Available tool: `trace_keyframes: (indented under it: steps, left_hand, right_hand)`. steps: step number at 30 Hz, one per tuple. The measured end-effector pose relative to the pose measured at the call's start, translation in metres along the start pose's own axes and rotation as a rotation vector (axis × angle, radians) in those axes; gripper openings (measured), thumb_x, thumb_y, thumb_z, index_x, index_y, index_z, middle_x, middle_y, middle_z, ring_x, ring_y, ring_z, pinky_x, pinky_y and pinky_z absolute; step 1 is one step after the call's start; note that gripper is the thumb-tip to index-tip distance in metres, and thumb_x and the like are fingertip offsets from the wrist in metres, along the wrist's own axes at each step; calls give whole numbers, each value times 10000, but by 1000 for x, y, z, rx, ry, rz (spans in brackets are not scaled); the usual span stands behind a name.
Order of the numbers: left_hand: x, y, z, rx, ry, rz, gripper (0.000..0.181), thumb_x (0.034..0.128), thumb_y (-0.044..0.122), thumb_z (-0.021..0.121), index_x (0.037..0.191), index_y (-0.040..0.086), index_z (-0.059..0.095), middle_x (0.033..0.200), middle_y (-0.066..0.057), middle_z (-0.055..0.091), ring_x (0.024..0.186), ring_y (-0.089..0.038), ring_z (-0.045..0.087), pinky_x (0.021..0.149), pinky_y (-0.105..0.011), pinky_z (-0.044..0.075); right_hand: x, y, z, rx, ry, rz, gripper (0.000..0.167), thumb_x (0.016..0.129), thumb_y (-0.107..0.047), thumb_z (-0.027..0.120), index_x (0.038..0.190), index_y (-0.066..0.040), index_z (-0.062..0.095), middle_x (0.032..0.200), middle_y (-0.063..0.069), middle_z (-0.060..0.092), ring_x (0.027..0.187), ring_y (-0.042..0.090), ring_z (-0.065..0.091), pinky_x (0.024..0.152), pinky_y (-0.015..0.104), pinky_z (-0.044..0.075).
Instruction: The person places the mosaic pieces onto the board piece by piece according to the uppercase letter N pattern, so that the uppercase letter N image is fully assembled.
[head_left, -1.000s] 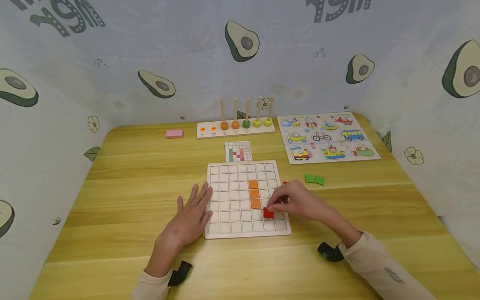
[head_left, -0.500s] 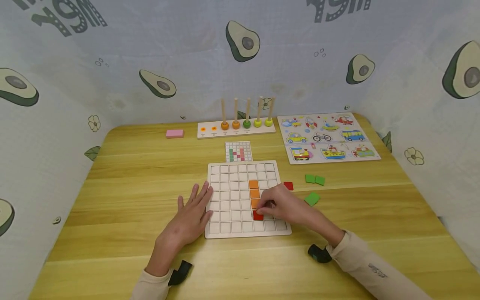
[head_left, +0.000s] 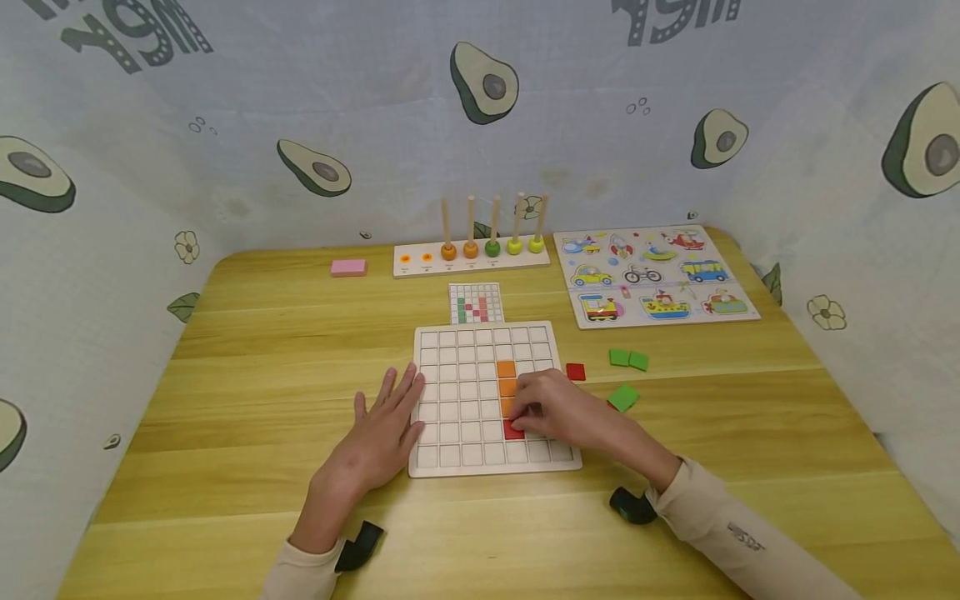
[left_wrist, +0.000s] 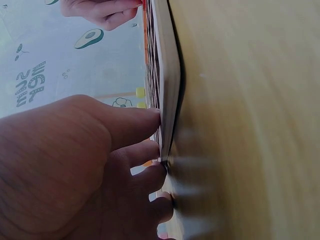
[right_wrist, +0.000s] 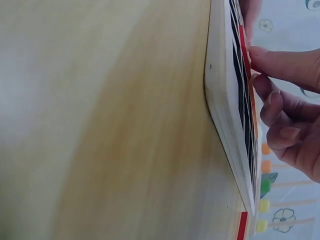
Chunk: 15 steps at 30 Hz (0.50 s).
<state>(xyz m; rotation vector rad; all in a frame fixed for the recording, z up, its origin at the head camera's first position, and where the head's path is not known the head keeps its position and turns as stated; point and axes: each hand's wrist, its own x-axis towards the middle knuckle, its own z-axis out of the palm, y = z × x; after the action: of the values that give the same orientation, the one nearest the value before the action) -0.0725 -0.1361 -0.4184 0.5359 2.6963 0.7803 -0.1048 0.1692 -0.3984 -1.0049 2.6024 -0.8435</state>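
Note:
A white square grid board [head_left: 457, 433] lies on the wooden table. Three orange tiles [head_left: 507, 387] fill a short column of its cells, and a red square tile [head_left: 513, 430] lies in the cell just below them. My right hand [head_left: 558, 408] has its thumb and index finger on that red tile; in the right wrist view the thumb [right_wrist: 280, 65] and curled fingertip meet at its surface. With fingers spread, my left hand [head_left: 378, 437] rests at the board's left edge; the left wrist view shows its thumb [left_wrist: 135, 122] touching the board's side.
Right of the board lie a loose red tile [head_left: 575, 372] and several green tiles [head_left: 623, 397], with some red showing under one. A small pattern card [head_left: 476, 303] touches the far edge. Behind are a peg stand [head_left: 472, 260], a vehicle puzzle [head_left: 658, 275] and a pink block [head_left: 348, 267].
My right hand has carried the red tile left into the cell below the orange column, uncovering the loose red and green tiles on the right. The left hand stays put.

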Motion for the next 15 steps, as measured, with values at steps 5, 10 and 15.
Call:
trace_keyframes:
  steps: [5,10,15]
  left_hand:
    - [-1,0,-1,-1,-2,-6,663,1131,162,552,1706,16,257,1803,-128,124,1665,-394,27,1223,-794,-3]
    - [-1,0,-1,-3,-2,-3,663,1131,158,551,1707,16,254,1803,-129,122,1665,-397,29,1222,-796,-3]
    - [-1,0,-1,-8,-1,5,665,1132,158,550,1708,15,249,1802,-131,119,1664,-401,25,1220,-799,-4]
  right_hand:
    - [1,1,1,2,1,-16,39,910,-70,873,936,-90,851,875,-67,697,785,91,581,703,229,534]
    - [0,1,-4,25,14,-8,51,922,-113,873,964,-108,845,885,-89,688,787,97,578,695,241,525]
    - [-5,6,-24,45,48,-12,99,947,-144,853,1021,-80,844,893,-69,685,783,109,578,686,294,524]
